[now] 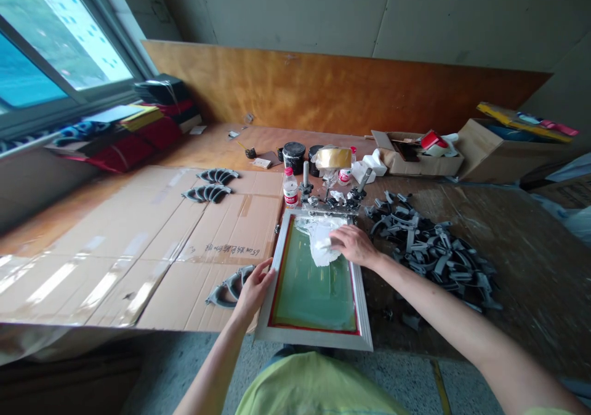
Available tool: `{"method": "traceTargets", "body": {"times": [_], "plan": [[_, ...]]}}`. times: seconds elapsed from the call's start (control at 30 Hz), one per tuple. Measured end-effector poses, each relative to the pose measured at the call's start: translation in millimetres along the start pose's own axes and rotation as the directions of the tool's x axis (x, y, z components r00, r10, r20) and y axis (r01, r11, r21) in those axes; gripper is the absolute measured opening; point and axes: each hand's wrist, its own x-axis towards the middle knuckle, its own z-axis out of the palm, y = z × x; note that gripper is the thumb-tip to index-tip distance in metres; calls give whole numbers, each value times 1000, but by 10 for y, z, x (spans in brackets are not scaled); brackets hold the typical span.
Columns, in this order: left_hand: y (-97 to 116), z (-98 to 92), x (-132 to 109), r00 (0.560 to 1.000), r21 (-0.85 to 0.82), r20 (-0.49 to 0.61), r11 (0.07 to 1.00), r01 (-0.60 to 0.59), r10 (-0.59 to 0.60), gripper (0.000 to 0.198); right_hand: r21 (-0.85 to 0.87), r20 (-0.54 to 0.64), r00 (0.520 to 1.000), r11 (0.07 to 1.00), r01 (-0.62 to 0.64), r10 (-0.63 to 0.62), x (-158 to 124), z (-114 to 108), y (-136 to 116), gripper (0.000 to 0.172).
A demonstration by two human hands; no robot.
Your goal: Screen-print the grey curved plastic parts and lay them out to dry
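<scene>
A screen printing frame (pixel 314 338) with a metal rim, red inner border and green mesh lies in front of me. My left hand (pixel 258 282) grips its left rail, fingers at the outer edge. Over the upper part of the mesh, my right hand (pixel 353 244) pinches a white wad (pixel 325 243), which looks like a cloth or tissue. White ink or paste (pixel 325 256) spreads on the mesh beneath it. Metal clamps (pixel 330 201) hold the frame's far end. Beside my left hand lie grey curved plastic parts (pixel 226 289), partly hidden.
Flattened cardboard (pixel 152 236) covers the left side, with more curved parts (pixel 210 192) on it. A heap of grey parts (pixel 434 249) lies to the right. Behind the frame stand a bottle (pixel 290 188), black tubs (pixel 293 156), a tape roll (pixel 333 157) and an open carton (pixel 418 164).
</scene>
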Motion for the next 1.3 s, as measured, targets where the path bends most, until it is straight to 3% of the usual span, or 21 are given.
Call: {"method": "traceTargets", "body": {"times": [0.13,0.23,0.3,0.37,0.43,0.5,0.57,0.63,0.67,0.73,0.8,0.83,0.87,0.93,1.0,1.07,1.13,1.17,1.2,1.27,1.3], "plan": [[231,-67,-64,999,-30,42,1000,-5,6,83,-71,14,977,975,-210,211,596,-173,154,53],[528,-109,-105,998,-85,51,996,-26,30,73,-146,-38,939,928,-343,341,760,-330,289,63],[765,-99,-89,995,-119,33,989,-90,94,66,-133,-146,905,898,-419,401,670,-434,440,55],[1021,-48,-27,974,-167,-8,960,-223,225,62,-69,-232,825,837,-543,516,452,-470,617,43],[1285,28,72,931,-226,-55,903,-365,362,56,-7,-228,730,748,-663,645,165,-389,752,33],[1524,98,184,894,-256,-90,857,-447,439,50,25,-160,688,699,-714,708,-119,-193,777,27],[1684,141,278,884,-258,-106,846,-467,456,49,54,-88,737,742,-669,671,-336,57,681,26],[1702,162,329,881,-263,-131,841,-473,454,51,66,-29,833,833,-550,552,-453,272,513,36],[1644,176,331,881,-266,-153,840,-473,448,51,61,0,877,875,-480,481,-473,345,420,42],[1398,236,279,908,-275,-165,866,-418,386,53,27,49,920,920,-390,388,-459,414,231,39],[1026,363,155,975,-249,-43,943,-222,218,58,-9,56,927,929,-370,370,-409,416,11,22],[820,450,73,994,-199,74,978,-69,86,61,-24,35,930,931,-364,365,-382,415,-126,14],[619,545,-18,977,-123,205,988,90,-63,64,-37,5,940,939,-342,342,-358,423,-283,12],[268,714,-196,936,-146,279,954,261,-214,62,-64,-38,979,977,-204,202,-318,474,-624,14],[8,769,-325,942,-282,223,908,310,-253,54,-62,-24,999,998,30,-32,-302,536,-879,16],[-189,630,-367,956,-385,119,875,293,-268,45,-27,-31,986,987,161,-162,-350,526,-885,16],[-378,294,-331,948,-411,-17,867,282,-317,37,-21,-112,993,999,25,-27,-524,383,-570,16],[-481,78,-298,929,-413,-111,867,279,-352,34,-35,-173,976,989,-143,135,-670,269,-312,17],[-589,-148,-266,898,-410,-226,873,263,-377,33,-64,-247,915,937,-344,319,-853,139,-13,20],[-807,-559,-228,821,-371,-415,897,240,-392,35,-122,-395,691,712,-692,605,-1286,-100,625,25],[-905,-717,-226,786,-329,-478,910,252,-391,37,-138,-421,582,585,-800,696,-1510,-182,926,27]]}}
